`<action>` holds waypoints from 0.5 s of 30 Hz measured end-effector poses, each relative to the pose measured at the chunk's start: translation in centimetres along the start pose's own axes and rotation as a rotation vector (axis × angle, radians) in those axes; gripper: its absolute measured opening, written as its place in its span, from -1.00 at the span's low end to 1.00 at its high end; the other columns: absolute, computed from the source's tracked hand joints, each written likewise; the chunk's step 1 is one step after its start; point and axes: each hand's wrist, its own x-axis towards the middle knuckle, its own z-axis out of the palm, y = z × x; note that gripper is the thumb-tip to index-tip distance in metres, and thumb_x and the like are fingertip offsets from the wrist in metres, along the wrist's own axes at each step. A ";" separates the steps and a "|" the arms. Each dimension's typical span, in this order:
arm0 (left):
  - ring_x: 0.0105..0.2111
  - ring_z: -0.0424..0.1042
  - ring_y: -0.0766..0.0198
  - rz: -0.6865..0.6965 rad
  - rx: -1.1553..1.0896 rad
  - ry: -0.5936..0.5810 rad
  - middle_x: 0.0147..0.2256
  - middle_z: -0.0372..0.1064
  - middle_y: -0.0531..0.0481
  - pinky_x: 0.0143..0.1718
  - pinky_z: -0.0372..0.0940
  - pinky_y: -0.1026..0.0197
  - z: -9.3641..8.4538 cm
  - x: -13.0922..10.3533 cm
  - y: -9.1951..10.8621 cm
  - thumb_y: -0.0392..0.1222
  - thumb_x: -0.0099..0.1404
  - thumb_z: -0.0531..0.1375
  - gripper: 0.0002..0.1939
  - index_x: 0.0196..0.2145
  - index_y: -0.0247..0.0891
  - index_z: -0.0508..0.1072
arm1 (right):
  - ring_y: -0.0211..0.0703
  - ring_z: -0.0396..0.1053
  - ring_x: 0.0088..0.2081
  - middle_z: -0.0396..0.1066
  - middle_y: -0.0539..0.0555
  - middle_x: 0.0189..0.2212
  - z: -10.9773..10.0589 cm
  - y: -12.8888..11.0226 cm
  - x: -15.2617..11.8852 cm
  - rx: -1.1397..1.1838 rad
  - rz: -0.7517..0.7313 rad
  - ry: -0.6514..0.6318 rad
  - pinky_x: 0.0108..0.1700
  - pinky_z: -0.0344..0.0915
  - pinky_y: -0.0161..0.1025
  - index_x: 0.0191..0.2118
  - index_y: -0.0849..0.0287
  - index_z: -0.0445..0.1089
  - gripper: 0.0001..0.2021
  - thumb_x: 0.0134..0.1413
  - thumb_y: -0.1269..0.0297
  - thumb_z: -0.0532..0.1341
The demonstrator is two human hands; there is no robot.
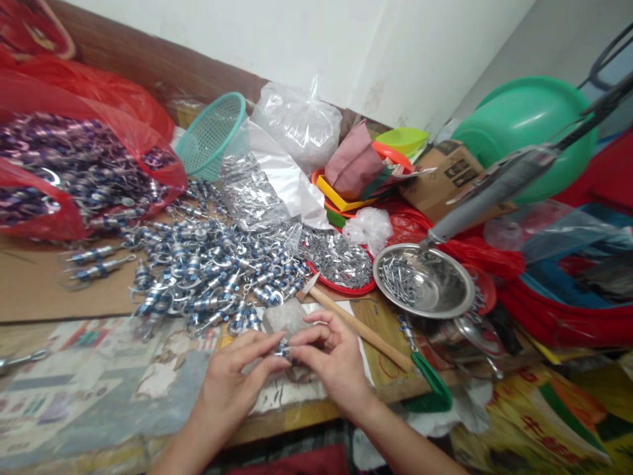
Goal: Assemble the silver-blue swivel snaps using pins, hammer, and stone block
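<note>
Slipping seems the likeliest trouble in the head view: the small silver-and-blue metal fitting (282, 350) is held by fingertips alone, so an uneven push from either side could tip it askew or spring it loose. With the loose heap of silver-and-blue metal fittings (198, 277) lying just beyond, a dropped one could be lost among its likes. The hammer with a pale wooden handle (368, 331) lies aslant to the right of the rough grey stone block (285, 319), and a careless swing of the right forearm could knock it.

The left hand (240, 371) is drawn to a narrow pinch, thumb and forefinger on the fitting's left side. The right hand (337, 356) meets it from the right in a similar pinch, its other fingers loosely curled. Between them the fitting sits over the near part of the stone block; whether it touches the stone, I cannot tell. Fingers and blur hide most of it, so how its parts are seated cannot be judged
</note>
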 end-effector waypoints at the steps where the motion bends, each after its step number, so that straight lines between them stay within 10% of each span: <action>1: -0.42 0.42 0.28 -0.004 -0.011 -0.007 -0.44 0.48 0.01 -0.38 0.30 0.33 0.0 0.0 0.0 -0.28 0.06 0.20 -0.78 -0.29 -0.18 0.54 | -0.29 0.39 -0.49 0.45 -0.09 -0.59 0.0 0.1 0.0 -0.003 -0.014 0.009 -0.35 0.31 -0.37 -0.32 0.17 0.25 -0.65 -0.33 0.47 0.33; 9: -0.46 0.41 0.26 -0.174 -0.147 -0.009 -0.50 0.44 0.03 -0.43 0.29 0.30 -0.1 -0.1 1.1 -0.25 0.01 0.22 -0.86 -0.45 -0.14 0.58 | -0.22 0.42 -0.49 0.47 -0.03 -0.53 -0.1 0.6 -0.8 0.009 -0.035 -0.022 -0.41 0.36 -0.31 -0.30 0.16 0.24 -0.67 -0.27 0.36 0.34; 15: -0.40 0.40 0.25 -0.269 -0.229 0.004 -0.46 0.46 0.03 -0.34 0.27 0.29 -0.7 0.1 1.7 -0.19 0.04 0.22 -0.91 -0.50 -0.19 0.54 | -0.15 0.39 -0.21 0.41 0.14 -0.22 -1.5 0.3 -1.9 -0.629 -0.863 -0.173 -0.24 0.37 -0.27 -0.14 0.11 0.33 -0.67 -0.10 0.50 0.24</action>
